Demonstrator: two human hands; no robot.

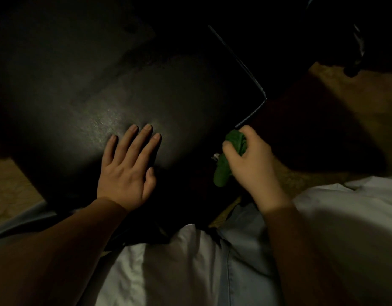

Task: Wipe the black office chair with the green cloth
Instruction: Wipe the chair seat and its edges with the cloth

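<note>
At the chair's point(128, 85) right edge, the right hand point(254, 164) is clutching the bunched green cloth point(225, 164), fingers closed around it, likely readying a stroke along the side. Left hand point(126, 171) is lying flat and open on the black cushion, probably steadying it. Dim light is hiding the chair's shape; whether the cloth is touching the chair is unclear.

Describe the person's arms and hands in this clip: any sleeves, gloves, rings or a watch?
Both forearms are bare up to the frame edge, with no sleeves visible. The left hand and right hand wear no gloves, and no rings or watch show, though the light is dim. The fingernails look short and unpainted. A white shirt covers the torso below.
</note>
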